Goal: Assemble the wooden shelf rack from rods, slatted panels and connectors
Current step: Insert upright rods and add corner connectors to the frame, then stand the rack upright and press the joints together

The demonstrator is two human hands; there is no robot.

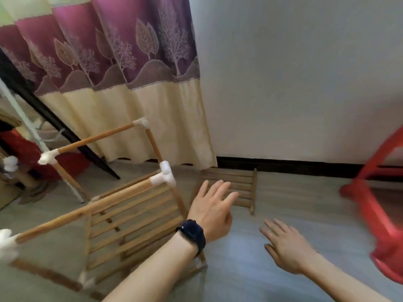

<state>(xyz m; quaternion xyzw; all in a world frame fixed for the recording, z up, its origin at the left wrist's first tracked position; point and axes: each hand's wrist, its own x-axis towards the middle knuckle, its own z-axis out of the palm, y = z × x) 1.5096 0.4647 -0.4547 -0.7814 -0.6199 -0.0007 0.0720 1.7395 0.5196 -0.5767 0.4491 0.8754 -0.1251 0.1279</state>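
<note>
Slats of pale brown wood form the loose panel (244, 182), flat near the far wall (305, 83), slats running left-right; left hand (212, 212) and right hand (285, 247) spread, empty.

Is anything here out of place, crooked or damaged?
The red plastic stool on the right seems tipped onto its side. One slatted panel lies loose on the floor by the wall, outside the rack frame. No damage shows.

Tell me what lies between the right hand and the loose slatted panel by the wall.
Nothing: the head view shows only bare floor between the right hand and the loose slatted panel.
</note>
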